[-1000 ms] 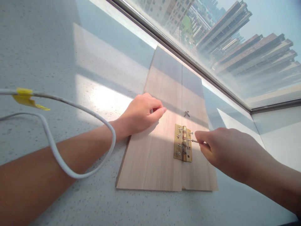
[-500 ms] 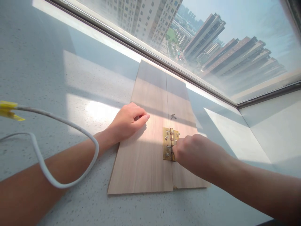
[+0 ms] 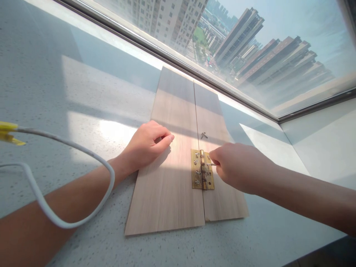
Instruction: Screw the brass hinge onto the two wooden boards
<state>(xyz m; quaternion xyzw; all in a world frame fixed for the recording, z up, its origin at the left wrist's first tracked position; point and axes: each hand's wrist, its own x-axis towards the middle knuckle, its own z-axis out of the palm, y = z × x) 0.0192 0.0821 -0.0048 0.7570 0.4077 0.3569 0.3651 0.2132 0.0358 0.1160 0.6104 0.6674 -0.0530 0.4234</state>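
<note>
A brass hinge [image 3: 203,178] lies across the seam between two pale wooden boards [image 3: 172,200]. Small silver screws [image 3: 197,181] stand in the holes of its left leaf, some tilted; on the right leaf, lower holes show bare. My right hand [image 3: 236,167] is closed beside the right leaf, pinching a thin silver screw [image 3: 213,164] whose far end reaches the hinge. Resting on the left board, my left hand [image 3: 148,142] has its fingers curled and thumb against them; whatever it may hold is hidden. A few loose screws [image 3: 204,135] lie just above the hinge.
The boards rest on a speckled white sill [image 3: 91,85] below a large window [image 3: 250,74]. A white cable [image 3: 104,207] with yellow tape [image 3: 7,129] loops over my left forearm. At the right rises a white wall [image 3: 333,144].
My right hand has shifted right and slightly up, uncovering the hinge's right leaf and its lower holes. My left hand stays in place on the board. The view has tilted slightly.
</note>
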